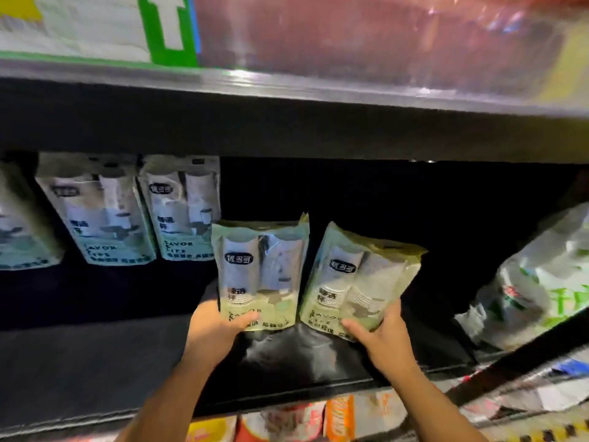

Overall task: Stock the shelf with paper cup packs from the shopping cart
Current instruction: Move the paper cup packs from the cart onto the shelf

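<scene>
Head view. The shelf (95,362) is a dark board, dimly lit. A row (143,212) of paper cup packs stands upright towards its back.

The left hand (216,323) grips the left pack (259,272) at its lower left corner, thumb across the front. This pack is upright, to the right of the row and nearer the camera, and its upper left corner overlaps the row's last pack in the picture. The right hand (382,339) grips the right pack (353,282) at its lower edge. This pack leans to the right and sits further right of the row, just beside the left pack. The hands are apart, each clamped on its own pack. Whether either pack's base touches the shelf cannot be told.

A crumpled bag (535,282) lies well to the right of the row, with a dark gap between. The cart is not in view.

Judgement: the step in hand is placement, with two packs brought in at once. The next move calls for pushing both back to the row's depth, setting the left pack against the row's right end, righting the leaning pack beside it, then letting go. The soft film may buckle or tip if released before the bases sit flat.
</scene>
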{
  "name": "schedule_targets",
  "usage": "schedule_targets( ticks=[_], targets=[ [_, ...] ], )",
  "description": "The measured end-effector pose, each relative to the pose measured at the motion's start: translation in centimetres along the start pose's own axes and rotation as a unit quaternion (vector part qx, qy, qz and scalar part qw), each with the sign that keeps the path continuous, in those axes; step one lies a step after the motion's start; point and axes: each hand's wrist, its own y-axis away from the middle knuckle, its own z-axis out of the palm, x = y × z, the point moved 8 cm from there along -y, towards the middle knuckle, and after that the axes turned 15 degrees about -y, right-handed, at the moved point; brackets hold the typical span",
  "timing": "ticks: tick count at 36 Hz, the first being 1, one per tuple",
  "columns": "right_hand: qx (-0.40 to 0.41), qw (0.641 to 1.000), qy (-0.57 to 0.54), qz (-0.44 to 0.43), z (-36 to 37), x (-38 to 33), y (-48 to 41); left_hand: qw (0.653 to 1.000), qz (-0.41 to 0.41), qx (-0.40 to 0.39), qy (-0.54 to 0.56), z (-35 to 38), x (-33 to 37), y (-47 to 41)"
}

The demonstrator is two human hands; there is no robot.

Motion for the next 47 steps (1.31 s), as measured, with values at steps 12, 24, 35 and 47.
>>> schedule_targets(
  ticks=[12, 24, 35, 47],
  targets=[
    [-0.094, 0.995, 0.018, -0.026, -1.8, 2.2, -7.9, 0.996, 0.017, 0.083, 0.042, 3.1, 3.6, -1.7],
    [-0.100, 0.991, -0.083, -0.032, -0.8, 3.6, -13.9, 0.990, 0.066, 0.109, 0.061, 3.8, 5.5, -8.0],
    [-0.101, 0.980, -0.129, -0.111, 2.3, 1.6, -18.3, 0.988, 0.079, 0.123, 0.053, 3.6, 5.6, -13.3],
    [-0.081, 0.988, -0.083, -0.106, 4.6, 1.8, -22.1, 0.977, 0.089, 0.178, 0.078, 3.6, 5.4, -13.8]
  ],
)
